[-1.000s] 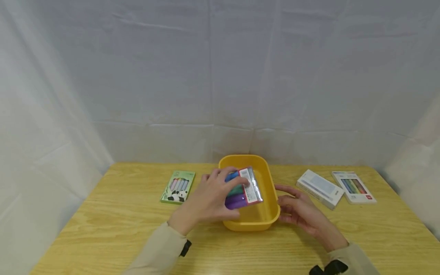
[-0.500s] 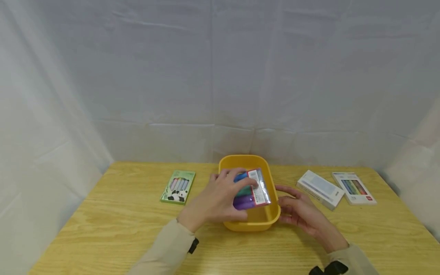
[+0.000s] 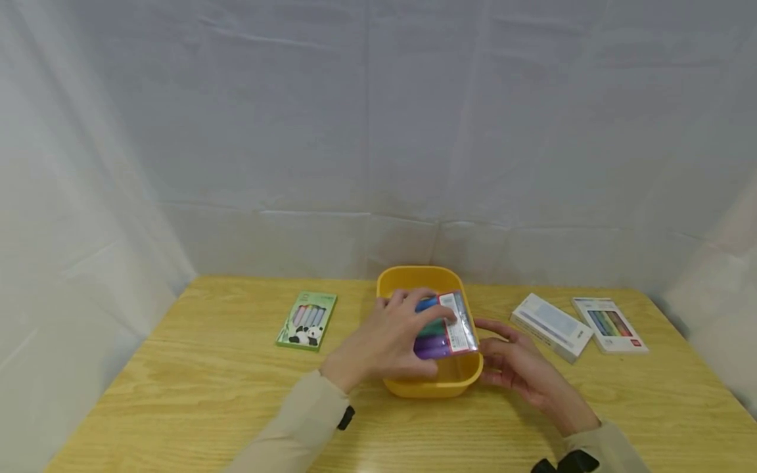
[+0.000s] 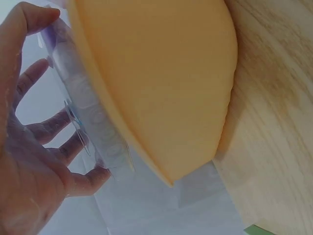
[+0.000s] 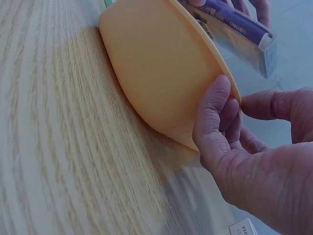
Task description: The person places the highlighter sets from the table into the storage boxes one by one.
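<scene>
My left hand [image 3: 387, 338] holds a clear pack of highlighters [image 3: 449, 322], with blue, green and purple pens showing. Spread fingers and thumb grip its edges. The pack is tilted over the yellow plastic bin [image 3: 428, 391], and its far end comes close to the bin's right rim. In the left wrist view the highlighter pack [image 4: 93, 103] lies alongside the rim. At the bin's right side, my right hand [image 3: 526, 368] grips the rim with bent fingers; the right wrist view has this hand [image 5: 254, 156] with digits against the outer wall and lip. The bin's floor is partly covered.
A green panda box of pens [image 3: 306, 320] lies left of the bin on the wooden table [image 3: 195, 394]. To the right are a white box [image 3: 550, 325] and a white box with a coloured window [image 3: 609, 324]. A pale sheet [image 3: 367, 131] hangs behind the table.
The left hand has moved rightward with the highlighter pack, from over the bin's middle to near its right rim. The right hand and bin have stayed in place.
</scene>
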